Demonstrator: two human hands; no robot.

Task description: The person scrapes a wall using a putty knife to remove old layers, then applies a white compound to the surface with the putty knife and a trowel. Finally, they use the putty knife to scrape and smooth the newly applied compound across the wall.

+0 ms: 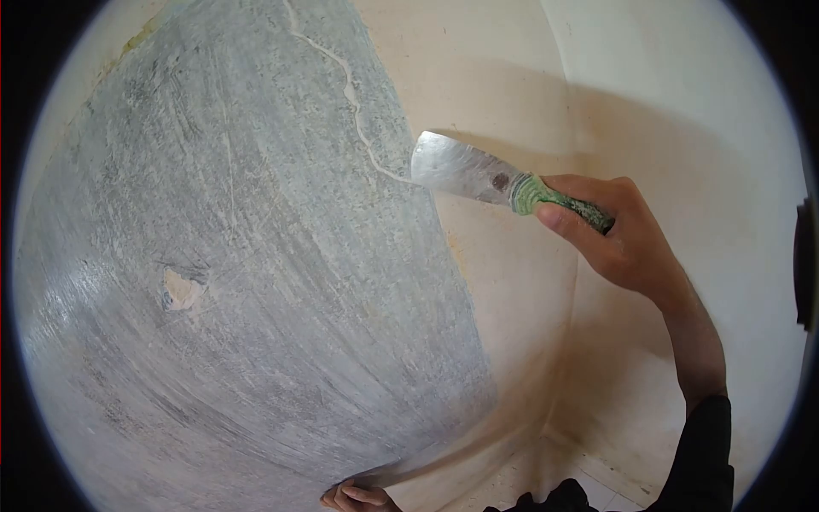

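Observation:
My right hand (618, 230) is closed round the green handle of a putty knife (465, 166). Its broad metal blade points left, and the blade's edge is at the right border of a grey scraped patch (281, 256) on the wall. A thin pale line of filler (351, 94) runs down the patch and ends at the blade. At the bottom edge of the view, my left hand (358, 497) is partly cut off. Its fingers are curled close to the lower part of the patch, and what they hold, if anything, is hidden.
A pale filled spot (182, 290) marks the left of the grey patch. Cream wall (486, 77) borders the patch on the right and meets another pale wall (682, 68) at a corner. Floor tiles (597, 491) show at the bottom. Something dark (804, 264) stands at the far right.

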